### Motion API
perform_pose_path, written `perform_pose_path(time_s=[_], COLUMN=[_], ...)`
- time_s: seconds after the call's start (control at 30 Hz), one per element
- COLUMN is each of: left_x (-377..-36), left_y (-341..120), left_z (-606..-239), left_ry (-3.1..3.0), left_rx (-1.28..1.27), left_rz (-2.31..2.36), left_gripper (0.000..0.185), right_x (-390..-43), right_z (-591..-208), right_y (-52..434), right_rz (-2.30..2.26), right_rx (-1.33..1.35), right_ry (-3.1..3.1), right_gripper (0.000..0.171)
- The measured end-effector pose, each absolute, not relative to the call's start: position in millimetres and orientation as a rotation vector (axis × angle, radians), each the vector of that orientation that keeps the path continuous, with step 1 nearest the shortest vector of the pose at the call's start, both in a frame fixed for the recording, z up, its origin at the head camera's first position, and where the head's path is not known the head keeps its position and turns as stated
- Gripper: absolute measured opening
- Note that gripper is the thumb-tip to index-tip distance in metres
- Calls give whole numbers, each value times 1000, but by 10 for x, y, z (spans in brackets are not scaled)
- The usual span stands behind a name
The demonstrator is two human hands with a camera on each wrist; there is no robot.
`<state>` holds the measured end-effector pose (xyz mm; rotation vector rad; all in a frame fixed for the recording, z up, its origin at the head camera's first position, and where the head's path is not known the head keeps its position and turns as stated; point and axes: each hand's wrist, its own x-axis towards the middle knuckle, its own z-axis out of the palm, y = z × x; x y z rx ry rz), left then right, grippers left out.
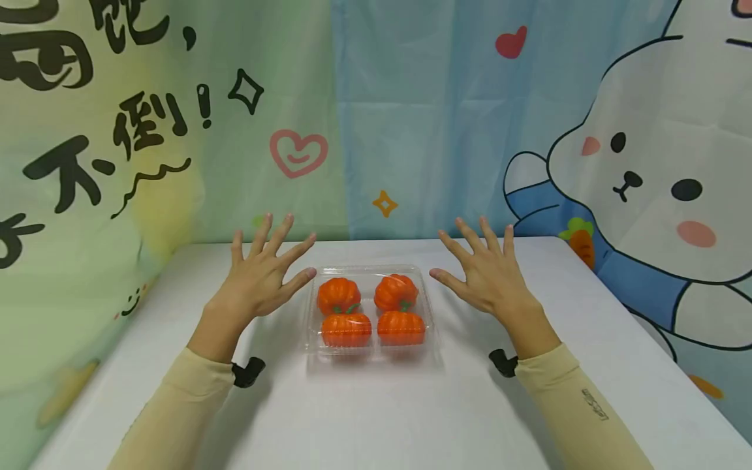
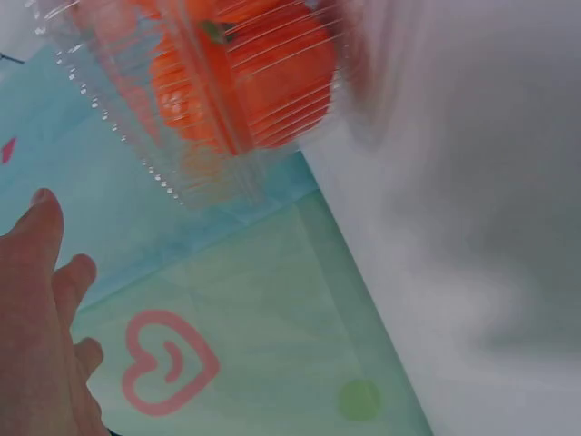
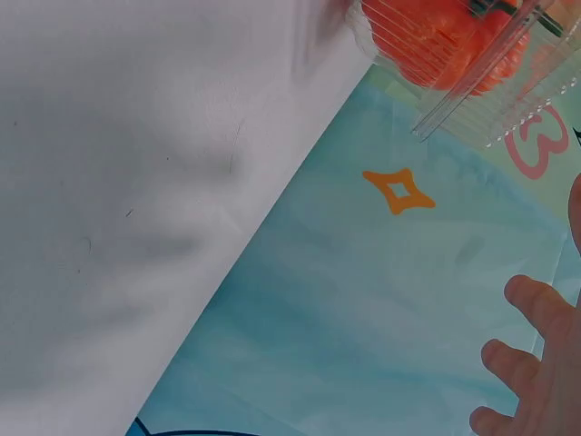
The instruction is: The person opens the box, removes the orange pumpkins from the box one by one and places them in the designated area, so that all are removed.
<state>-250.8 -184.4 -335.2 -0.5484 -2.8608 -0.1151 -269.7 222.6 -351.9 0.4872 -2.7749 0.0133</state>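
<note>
A clear plastic clamshell box [image 1: 370, 352] sits on the white table between the two hands. Several small orange pumpkins [image 1: 346, 330] with green stems lie inside it, in two rows. To the left of the box, my left hand [image 1: 261, 277] is held with its fingers spread, apart from it. My right hand [image 1: 487, 274] mirrors it on the right side, fingers also spread and touching nothing. The left wrist view shows part of the left hand [image 2: 41, 318] beside the box's edge [image 2: 118, 118]. In the right wrist view, the right hand's fingers [image 3: 540, 304] are partly cut off.
The white table [image 1: 376, 418] reaches back to a printed curtain [image 1: 411, 130] with hearts, lettering and a cartoon rabbit [image 1: 658, 163]. Black straps [image 1: 249, 372] sit at both wrists, by the beige sleeves [image 1: 176, 411].
</note>
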Motion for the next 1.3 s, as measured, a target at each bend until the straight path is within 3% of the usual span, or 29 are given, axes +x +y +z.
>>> perform_pose_path(time_s=[1.3], left_x=[-2253], left_y=[-2043], left_z=[-3564], left_ry=[-2893], left_rx=[-569], left_rz=[-251], left_gripper=[65], right_x=[-2484], right_z=[-3557], right_y=[2148], right_rz=[-37], right_rx=[584], right_ry=[-2739], right_gripper=[81])
